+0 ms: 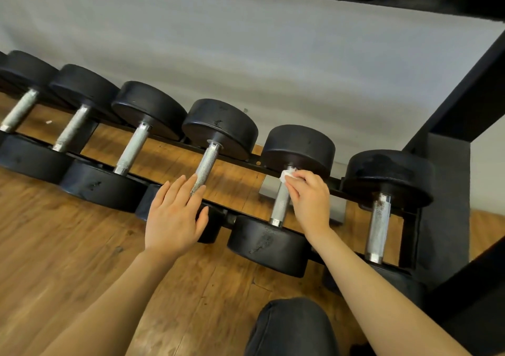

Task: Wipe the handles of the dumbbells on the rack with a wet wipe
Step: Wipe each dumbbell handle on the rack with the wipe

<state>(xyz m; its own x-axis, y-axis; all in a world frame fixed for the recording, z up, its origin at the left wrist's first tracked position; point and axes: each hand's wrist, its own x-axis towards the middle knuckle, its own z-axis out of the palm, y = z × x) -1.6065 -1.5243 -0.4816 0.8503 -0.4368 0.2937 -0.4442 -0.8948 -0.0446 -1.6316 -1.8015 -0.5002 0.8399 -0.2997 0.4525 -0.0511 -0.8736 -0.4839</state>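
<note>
Handle (281, 199) runs near-to-far; right hand (310, 202) pinches the wet wipe (287, 175) at its far end (left hand (172, 216) flat, released).

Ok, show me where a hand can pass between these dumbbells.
Free gaps lie between neighbouring knurled steel handles, over the wooden floor. Crowded: black rubber heads nearly touch. The left hand rests beside one handle; the right hand presses a white wipe on the next.
</note>
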